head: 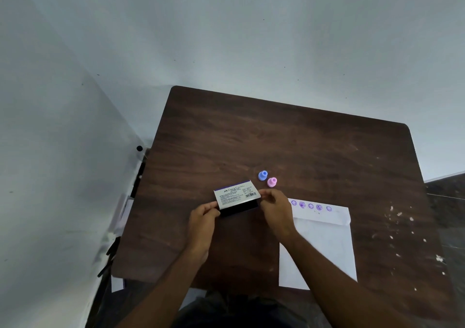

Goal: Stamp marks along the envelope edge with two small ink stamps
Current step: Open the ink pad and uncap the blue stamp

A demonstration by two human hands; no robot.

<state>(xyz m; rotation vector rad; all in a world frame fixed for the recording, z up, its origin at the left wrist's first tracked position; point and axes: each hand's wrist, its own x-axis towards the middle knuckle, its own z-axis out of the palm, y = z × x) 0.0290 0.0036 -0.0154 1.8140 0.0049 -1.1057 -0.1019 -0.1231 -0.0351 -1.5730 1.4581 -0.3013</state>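
Note:
A white envelope [324,242] lies on the dark wooden table [289,146] at the right, with several purple stamp marks [311,206] in a row along its far edge. A blue stamp [263,175] and a pink stamp [272,182] stand side by side beyond my hands. Between my hands is an ink pad [237,198], its white printed lid tilted up over the dark base. My left hand [202,223] pinches the pad's left end. My right hand [275,212] pinches the lid's right end and covers the envelope's far left corner.
White walls stand behind and to the left of the table. Dark items and papers lie in the gap along the table's left edge [130,202]. White specks dot the table's right side [402,227]. The table's front edge is near my body.

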